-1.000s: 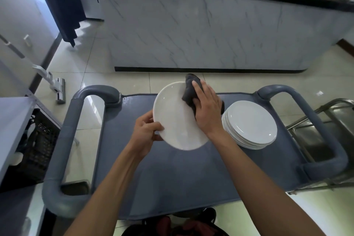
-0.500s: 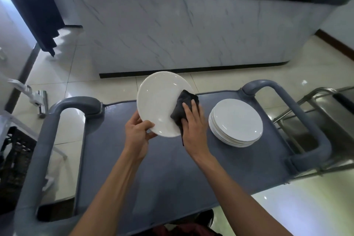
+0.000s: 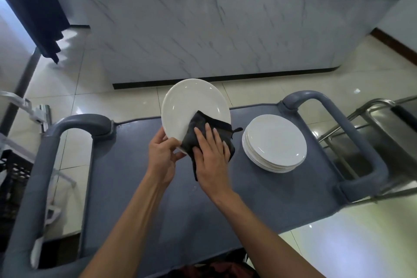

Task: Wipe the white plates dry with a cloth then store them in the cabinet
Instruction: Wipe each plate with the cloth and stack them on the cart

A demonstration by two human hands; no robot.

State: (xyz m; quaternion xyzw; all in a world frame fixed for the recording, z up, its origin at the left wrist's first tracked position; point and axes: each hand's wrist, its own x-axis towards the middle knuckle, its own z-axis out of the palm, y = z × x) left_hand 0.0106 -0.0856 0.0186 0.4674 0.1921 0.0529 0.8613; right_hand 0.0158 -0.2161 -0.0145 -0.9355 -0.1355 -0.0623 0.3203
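Above the grey cart point(image 3: 140, 187), the left hand point(image 3: 161, 156) pinches the tilted white plate point(image 3: 191, 106) at its near rim; the right hand point(image 3: 212, 153) — fingers spread flat — presses a dark cloth point(image 3: 198, 124) against it; the plate stack point(image 3: 274, 142) rests on the cart, just right of the cloth.

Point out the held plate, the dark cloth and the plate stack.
held plate point(image 3: 189, 106), head view, bare upper face.
dark cloth point(image 3: 198, 124), head view, top fold above the fingers.
plate stack point(image 3: 275, 140), head view, top plate's centre.

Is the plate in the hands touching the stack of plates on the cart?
Apart. The head view shows the held plate and the stack of plates with bare cart top between them.
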